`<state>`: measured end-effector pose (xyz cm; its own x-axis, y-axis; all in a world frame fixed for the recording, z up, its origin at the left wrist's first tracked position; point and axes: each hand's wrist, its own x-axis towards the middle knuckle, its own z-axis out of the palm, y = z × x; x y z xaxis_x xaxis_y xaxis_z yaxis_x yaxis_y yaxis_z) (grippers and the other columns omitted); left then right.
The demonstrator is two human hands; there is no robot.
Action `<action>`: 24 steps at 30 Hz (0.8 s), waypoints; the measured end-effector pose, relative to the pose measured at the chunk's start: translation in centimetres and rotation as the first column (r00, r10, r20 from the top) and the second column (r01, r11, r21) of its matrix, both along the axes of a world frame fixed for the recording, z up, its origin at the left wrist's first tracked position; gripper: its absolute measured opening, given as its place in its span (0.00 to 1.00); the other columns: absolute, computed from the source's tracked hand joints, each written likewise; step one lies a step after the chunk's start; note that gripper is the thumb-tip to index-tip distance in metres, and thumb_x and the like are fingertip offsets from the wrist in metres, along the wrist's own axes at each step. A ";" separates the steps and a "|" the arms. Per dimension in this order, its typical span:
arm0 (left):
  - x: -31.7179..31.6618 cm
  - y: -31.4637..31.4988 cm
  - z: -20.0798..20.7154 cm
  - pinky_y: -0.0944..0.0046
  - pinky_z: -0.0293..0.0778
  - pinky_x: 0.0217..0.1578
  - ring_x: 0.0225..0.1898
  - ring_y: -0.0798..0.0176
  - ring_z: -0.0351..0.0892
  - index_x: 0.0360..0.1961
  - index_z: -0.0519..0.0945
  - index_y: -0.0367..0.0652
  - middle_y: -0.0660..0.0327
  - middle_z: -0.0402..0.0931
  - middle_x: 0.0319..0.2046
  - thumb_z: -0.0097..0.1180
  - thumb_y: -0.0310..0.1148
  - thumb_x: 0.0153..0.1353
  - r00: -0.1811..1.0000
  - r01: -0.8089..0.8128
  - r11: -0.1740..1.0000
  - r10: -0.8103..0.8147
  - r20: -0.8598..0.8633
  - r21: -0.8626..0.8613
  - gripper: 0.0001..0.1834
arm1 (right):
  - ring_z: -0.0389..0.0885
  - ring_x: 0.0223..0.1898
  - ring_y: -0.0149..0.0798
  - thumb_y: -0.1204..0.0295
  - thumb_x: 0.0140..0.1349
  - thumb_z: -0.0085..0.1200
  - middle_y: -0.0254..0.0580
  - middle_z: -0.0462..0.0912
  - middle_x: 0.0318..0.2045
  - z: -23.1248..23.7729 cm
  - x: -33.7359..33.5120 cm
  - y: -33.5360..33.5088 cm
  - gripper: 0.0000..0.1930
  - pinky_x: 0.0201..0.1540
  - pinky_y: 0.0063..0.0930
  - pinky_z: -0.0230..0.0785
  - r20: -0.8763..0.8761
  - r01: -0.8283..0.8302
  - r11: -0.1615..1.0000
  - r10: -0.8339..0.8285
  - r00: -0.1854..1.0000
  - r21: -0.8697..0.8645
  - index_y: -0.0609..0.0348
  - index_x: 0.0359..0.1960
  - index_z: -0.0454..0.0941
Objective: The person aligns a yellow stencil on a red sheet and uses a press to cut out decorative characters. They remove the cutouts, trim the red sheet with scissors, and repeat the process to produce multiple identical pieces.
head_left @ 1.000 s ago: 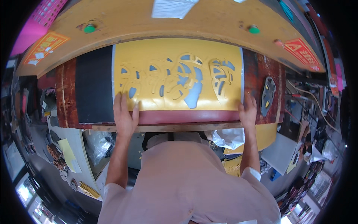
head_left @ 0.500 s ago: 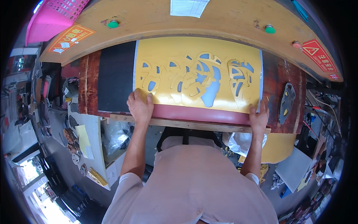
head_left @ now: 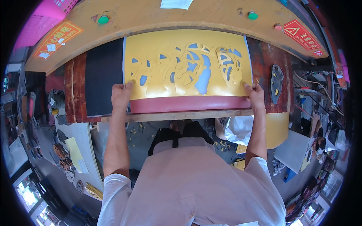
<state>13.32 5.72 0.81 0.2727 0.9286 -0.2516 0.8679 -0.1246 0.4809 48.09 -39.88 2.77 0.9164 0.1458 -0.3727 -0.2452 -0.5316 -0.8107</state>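
A yellow sheet (head_left: pixel 151 41) lies on the bench with curved shapes cut into it, and pale blue shows through several openings. My left hand (head_left: pixel 121 96) is closed at its near left corner, thumb and fingers pinching the edge. At the near right corner, my right hand (head_left: pixel 255 96) grips the sheet in the same way. A dark red strip (head_left: pixel 188 104) shows along the sheet's near edge, between my hands. Right of my right hand lies a dark sole-shaped cutting die (head_left: pixel 276 83) with openings through it.
A black board (head_left: pixel 103 79) lies left of the sheet. The machine's yellow beam (head_left: pixel 181 20) crosses the far side, carrying two green buttons (head_left: pixel 103 19) and a red one (head_left: pixel 278 26). A white bag (head_left: pixel 238 129) hangs below the bench, and yellow scraps litter the floor.
My left hand has shifted outward toward the sheet's left edge, and its fingers have closed there. My right hand's fingers have drawn in onto the near right corner. The whole view has shifted.
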 end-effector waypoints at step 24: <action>-11.6 -11.3 3.4 0.50 0.77 0.52 0.50 0.45 0.81 0.53 0.81 0.36 0.47 0.80 0.50 0.62 0.34 0.69 0.933 0.275 0.944 -0.308 0.187 0.183 0.16 | 0.84 0.41 0.34 0.60 0.70 0.64 0.43 0.89 0.41 -1.9 -12.1 -13.0 0.22 0.47 0.30 0.76 -0.031 -0.007 0.978 0.000 1.000 -0.209 0.70 0.52 0.85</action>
